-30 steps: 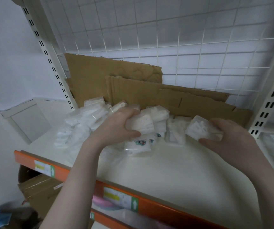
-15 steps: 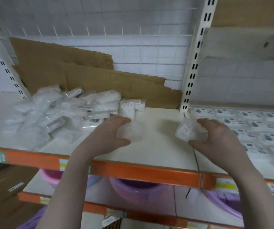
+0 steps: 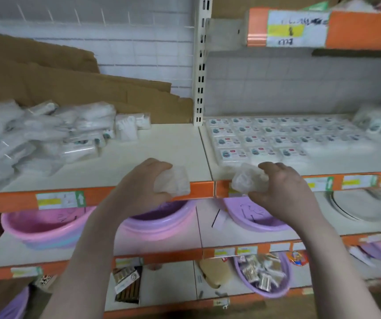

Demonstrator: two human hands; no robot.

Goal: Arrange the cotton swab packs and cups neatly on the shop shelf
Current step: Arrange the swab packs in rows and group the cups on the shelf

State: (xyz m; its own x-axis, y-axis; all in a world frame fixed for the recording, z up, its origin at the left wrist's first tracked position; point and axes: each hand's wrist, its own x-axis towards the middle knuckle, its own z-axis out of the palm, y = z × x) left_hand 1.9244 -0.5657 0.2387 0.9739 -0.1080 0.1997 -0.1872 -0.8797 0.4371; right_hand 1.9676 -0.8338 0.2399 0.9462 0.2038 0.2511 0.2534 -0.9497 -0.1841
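**Shelf layout, hands at the front edge**

My left hand is holding one pack and my right hand another pack, both before the shelf edge. A loose pile of packs is lying on the shelf's left bay, before leaning cardboard. Flat rows of packs are lying in the right bay. Basins are sitting on the shelf below.

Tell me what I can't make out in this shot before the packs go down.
- Head view: the pack in the left hand is half wrapped by fingers; its label is hidden.
- Head view: the pack in the right hand is blurred; contents unreadable.
- Head view: the loose pile is smeared by motion and cut off at the left edge; no count possible.
- Head view: the price tag writing is too blurred to read.
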